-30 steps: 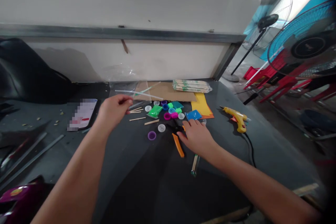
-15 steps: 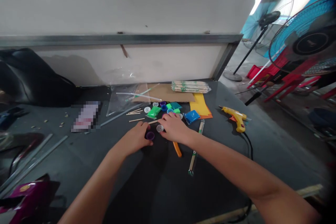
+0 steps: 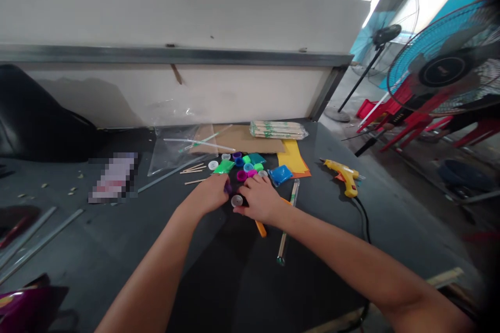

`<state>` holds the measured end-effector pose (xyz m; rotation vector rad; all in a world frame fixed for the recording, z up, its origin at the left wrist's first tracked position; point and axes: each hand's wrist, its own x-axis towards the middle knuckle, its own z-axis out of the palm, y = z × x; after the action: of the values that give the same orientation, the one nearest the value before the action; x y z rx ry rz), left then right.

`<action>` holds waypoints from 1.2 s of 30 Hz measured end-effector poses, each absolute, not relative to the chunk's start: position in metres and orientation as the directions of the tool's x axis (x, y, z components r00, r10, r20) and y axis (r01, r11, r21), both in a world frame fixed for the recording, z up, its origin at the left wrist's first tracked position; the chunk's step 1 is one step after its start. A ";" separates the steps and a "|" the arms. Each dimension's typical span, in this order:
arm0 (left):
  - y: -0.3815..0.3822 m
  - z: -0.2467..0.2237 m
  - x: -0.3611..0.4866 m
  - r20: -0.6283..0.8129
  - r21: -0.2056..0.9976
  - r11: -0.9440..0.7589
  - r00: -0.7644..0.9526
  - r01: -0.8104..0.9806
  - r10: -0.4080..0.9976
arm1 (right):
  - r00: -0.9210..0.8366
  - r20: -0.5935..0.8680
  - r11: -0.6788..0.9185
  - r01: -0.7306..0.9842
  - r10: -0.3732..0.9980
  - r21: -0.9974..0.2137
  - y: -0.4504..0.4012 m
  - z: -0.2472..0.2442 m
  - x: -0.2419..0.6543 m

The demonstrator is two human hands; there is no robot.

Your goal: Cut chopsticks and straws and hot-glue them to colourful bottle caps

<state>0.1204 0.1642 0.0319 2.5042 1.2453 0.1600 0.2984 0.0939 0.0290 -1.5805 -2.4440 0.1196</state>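
The left hand (image 3: 209,193) has its fingers closed together on a purple bottle cap (image 3: 228,187), at the near edge of the group of colored bottle caps (image 3: 245,169) on the dark table (image 3: 320,250). The right hand (image 3: 260,199) is just beside this group, with the fingers apart and curved down; I cannot tell if it holds something. A white bottle cap (image 3: 236,201) lies between both hands. Near this group, an orange handle (image 3: 261,229) is on the near side, a green packet (image 3: 224,166) on the left, and a blue packet (image 3: 280,175) on the right. Farther right from the group is a yellow glue gun (image 3: 344,177). Behind the group lies a cardboard sheet (image 3: 238,138).
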 end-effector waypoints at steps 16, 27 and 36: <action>0.171 0.005 0.102 0.090 0.578 -0.517 0.581 0.631 0.809 | -0.324 0.127 0.340 0.929 0.938 -0.144 0.170 0.047 0.323; 0.165 0.009 0.109 0.176 0.674 -0.477 0.504 0.564 0.846 | -0.369 0.200 0.419 0.762 0.908 -0.494 0.158 0.045 0.316; 0.150 0.018 0.122 0.265 0.733 -0.477 0.442 0.485 0.857 | -0.204 0.163 0.231 0.375 0.965 -0.898 0.123 0.036 0.315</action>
<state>0.1223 0.1501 0.0181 2.1271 1.1217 0.8514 0.3153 0.1232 0.0362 -1.2529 -1.7229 0.9526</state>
